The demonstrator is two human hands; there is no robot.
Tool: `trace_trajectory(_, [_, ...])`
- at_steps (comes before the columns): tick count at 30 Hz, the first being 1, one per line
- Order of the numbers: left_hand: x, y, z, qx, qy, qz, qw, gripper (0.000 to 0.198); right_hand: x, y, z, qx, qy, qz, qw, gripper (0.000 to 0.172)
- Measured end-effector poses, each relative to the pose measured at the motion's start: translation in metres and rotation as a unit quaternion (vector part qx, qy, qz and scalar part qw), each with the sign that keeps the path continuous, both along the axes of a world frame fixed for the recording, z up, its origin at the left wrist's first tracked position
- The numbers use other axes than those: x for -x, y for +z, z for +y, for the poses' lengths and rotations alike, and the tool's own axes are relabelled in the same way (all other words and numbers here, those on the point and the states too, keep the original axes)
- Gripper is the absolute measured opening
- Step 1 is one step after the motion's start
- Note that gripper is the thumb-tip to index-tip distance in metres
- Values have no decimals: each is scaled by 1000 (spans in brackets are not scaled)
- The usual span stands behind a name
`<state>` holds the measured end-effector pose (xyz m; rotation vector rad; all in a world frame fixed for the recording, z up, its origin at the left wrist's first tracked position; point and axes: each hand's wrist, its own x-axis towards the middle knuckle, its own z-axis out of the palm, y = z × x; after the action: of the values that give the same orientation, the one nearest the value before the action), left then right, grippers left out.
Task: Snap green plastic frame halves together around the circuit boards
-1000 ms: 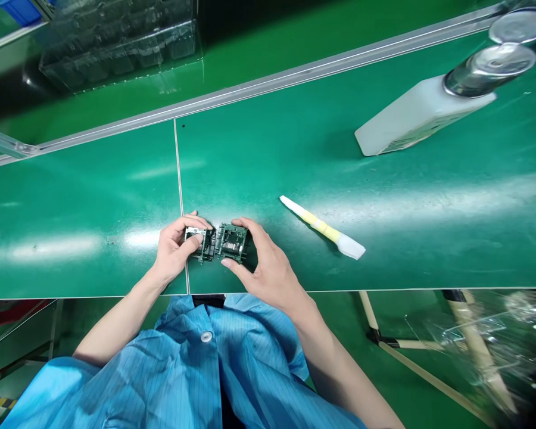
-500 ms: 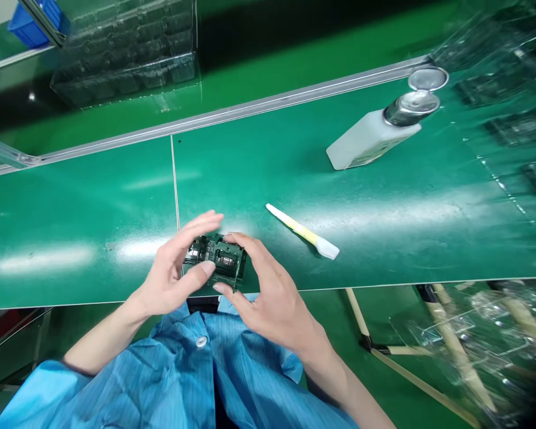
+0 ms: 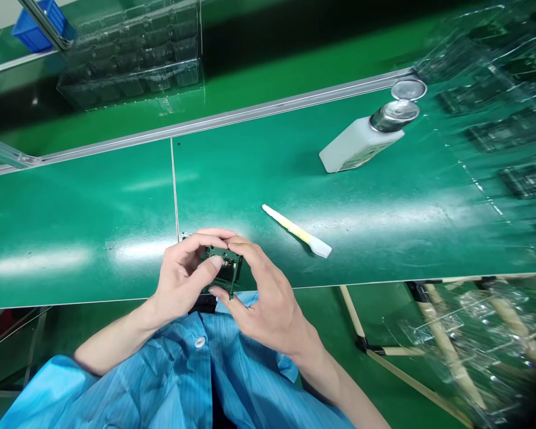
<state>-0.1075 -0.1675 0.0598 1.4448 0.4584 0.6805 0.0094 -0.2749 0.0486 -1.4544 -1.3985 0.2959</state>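
Circuit-board assembly (image 3: 228, 273) lies between the person's two hands. Risk, as judged: uneven left-thumb pressure could bend a small part or slip the piece from its edge grip. Pose: right hand (image 3: 268, 292) pinches the edges, thumb nearer the body; left hand (image 3: 183, 271) curls around it, thumb on the face.

A white bottle (image 3: 356, 144) stands upright — beyond, a blue bin (image 3: 30, 34) and apparently clear trays (image 3: 136, 85).
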Motion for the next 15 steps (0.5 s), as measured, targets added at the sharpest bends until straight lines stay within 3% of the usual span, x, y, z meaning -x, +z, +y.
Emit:
trace_trajectory(8, [-2,-1,-6,-29,47,37,998,10,-1,-5,-2,27,-1,-7,1000,50])
trace_trajectory(13, [49,-8,34,-224,91,36,970,45,-30,-24,-17,126,-45,-50,990,52])
trace_trajectory(15, [70,-19,53,-254,47,120,958,58,-37,-35,-19,166,-57,-67,982,54])
